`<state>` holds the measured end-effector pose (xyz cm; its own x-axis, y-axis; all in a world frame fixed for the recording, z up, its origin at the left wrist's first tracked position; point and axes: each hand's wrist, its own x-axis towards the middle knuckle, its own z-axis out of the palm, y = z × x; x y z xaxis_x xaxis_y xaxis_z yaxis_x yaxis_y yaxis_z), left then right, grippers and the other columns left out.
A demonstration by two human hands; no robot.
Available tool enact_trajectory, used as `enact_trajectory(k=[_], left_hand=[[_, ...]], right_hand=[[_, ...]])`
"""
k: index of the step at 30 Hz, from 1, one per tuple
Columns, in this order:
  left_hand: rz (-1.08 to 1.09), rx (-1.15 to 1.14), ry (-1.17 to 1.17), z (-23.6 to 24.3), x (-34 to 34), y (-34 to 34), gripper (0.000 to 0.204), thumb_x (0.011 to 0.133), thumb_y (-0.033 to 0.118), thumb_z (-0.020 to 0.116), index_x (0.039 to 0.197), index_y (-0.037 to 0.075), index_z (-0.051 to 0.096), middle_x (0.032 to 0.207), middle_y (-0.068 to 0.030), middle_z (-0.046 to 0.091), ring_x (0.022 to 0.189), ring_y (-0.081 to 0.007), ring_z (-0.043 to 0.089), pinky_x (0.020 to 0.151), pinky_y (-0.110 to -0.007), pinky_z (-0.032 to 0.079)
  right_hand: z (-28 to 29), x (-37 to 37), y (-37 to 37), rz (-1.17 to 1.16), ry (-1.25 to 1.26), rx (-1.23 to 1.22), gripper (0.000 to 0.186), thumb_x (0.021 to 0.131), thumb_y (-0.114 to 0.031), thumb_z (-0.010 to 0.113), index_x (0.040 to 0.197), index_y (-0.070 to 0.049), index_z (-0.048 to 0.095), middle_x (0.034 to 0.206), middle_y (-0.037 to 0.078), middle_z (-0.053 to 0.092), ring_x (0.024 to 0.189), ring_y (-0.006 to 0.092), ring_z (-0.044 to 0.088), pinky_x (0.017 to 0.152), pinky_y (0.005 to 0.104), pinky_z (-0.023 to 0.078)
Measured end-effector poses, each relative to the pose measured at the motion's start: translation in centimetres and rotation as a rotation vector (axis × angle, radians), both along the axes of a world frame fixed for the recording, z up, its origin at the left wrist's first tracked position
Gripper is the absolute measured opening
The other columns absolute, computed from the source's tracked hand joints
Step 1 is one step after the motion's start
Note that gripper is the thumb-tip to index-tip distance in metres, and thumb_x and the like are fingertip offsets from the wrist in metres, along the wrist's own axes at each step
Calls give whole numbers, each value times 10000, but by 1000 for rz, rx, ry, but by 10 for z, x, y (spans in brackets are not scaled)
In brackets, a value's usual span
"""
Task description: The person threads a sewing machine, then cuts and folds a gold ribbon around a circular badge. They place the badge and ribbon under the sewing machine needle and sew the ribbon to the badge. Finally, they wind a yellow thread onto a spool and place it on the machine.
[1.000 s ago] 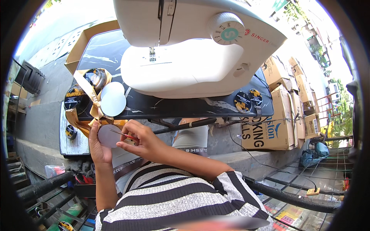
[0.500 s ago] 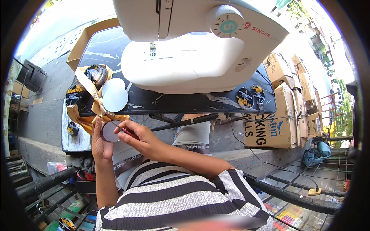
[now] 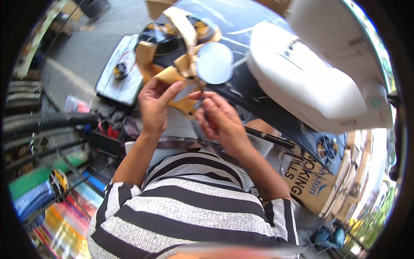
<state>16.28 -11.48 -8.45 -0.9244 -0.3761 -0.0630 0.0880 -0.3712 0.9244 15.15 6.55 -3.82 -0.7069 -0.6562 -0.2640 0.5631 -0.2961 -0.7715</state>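
My left hand (image 3: 156,105) pinches a gold ribbon (image 3: 169,76) between thumb and fingers. A pale round disc (image 3: 186,91) sits between my two hands, partly hidden by ribbon and fingers. My right hand (image 3: 221,121) is closed around a slim tool with a red handle (image 3: 211,121); its thin dark tip is by the disc, and its exact kind is unclear. Just beyond my hands, a white round disc (image 3: 214,63) lies at the edge of the black marbled table (image 3: 241,96). More gold ribbon loops beside several round black-and-gold pieces (image 3: 158,36).
A white sewing machine (image 3: 297,82) fills the table's right side. Further black-and-gold rounds (image 3: 327,147) lie at its right end. Left of my hands is a small whitish board (image 3: 125,80) bearing a small black-and-gold piece. Cardboard boxes (image 3: 312,181) stand right; black metal bars (image 3: 51,122) run left.
My view has swung left and tilted, so the sewing machine now appears farther right. My hands remain together at the ribbon and disc; the red-handled tool stays in my right hand.
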Motion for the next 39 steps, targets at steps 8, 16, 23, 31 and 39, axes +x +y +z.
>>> enact_trajectory(k=[8, 16, 23, 31, 39], left_hand=[[34, -35, 77, 5, 3, -4, 290, 827, -47, 718, 1100, -45, 622, 1029, -113, 701, 942, -136, 674, 864, -262, 537], [-8, -97, 89, 4, 2, -8, 268, 835, -34, 715, 1086, -46, 622, 1001, -110, 711, 921, -130, 683, 840, -248, 543], [-6, -121, 87, 3, 1, -9, 254, 830, -27, 725, 1066, -41, 632, 979, -106, 717, 904, -122, 685, 809, -236, 542], [-7, -130, 102, 5, 1, -10, 262, 824, -33, 729, 1068, -43, 633, 983, -105, 715, 898, -119, 685, 815, -240, 545], [-13, -126, 77, 2, 3, -12, 254, 830, -44, 718, 1068, -38, 629, 983, -86, 705, 895, -118, 676, 812, -238, 538]], right_hand=[[8, -20, 2, 150, -166, 110, 457, 1041, -349, 440, 1295, 28, 494, 670, -46, 409, 462, 10, 316, 420, 164, 234], [3, -30, -3, 162, -172, 213, 455, 1038, -360, 452, 1278, 20, 524, 653, -53, 376, 445, 9, 288, 409, 167, 215], [0, -34, -9, 179, -150, 227, 428, 1038, -354, 454, 1247, 5, 558, 636, -64, 360, 437, 4, 270, 401, 166, 203], [0, -34, -10, 166, -145, 248, 398, 1033, -332, 479, 1230, 1, 570, 637, -72, 351, 438, -6, 259, 387, 166, 186], [-5, -33, -10, 169, -146, 202, 364, 1016, -307, 519, 1212, -7, 581, 648, -78, 361, 433, -6, 249, 379, 176, 163]])
